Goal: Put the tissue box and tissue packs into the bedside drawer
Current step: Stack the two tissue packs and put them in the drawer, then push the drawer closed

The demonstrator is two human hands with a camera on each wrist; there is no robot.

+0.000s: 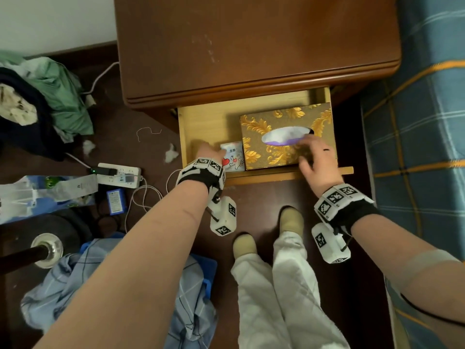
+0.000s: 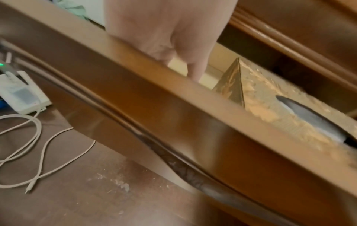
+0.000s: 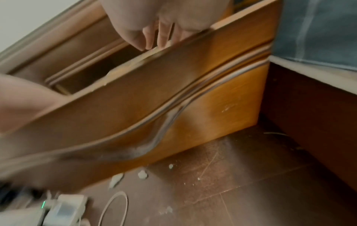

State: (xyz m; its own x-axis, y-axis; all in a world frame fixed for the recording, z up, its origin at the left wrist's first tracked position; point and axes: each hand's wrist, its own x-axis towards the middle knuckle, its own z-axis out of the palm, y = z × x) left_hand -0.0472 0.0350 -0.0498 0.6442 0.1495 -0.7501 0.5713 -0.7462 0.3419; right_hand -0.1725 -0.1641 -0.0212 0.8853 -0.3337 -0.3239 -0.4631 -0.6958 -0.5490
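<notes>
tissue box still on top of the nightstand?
No, the gold tissue box sits inside the open drawer, beside a small tissue pack, with the right hand over it.

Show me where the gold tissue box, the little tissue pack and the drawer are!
gold tissue box [image 1: 276,129], head view, patterned top face.
little tissue pack [image 1: 235,159], head view, printed front.
drawer [image 1: 208,124], head view, bare wooden floor.

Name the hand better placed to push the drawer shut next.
Probably left. The left hand hovers by the tissue pack over the drawer front's middle; the right hand lies on the tissue box, off-centre.
</notes>
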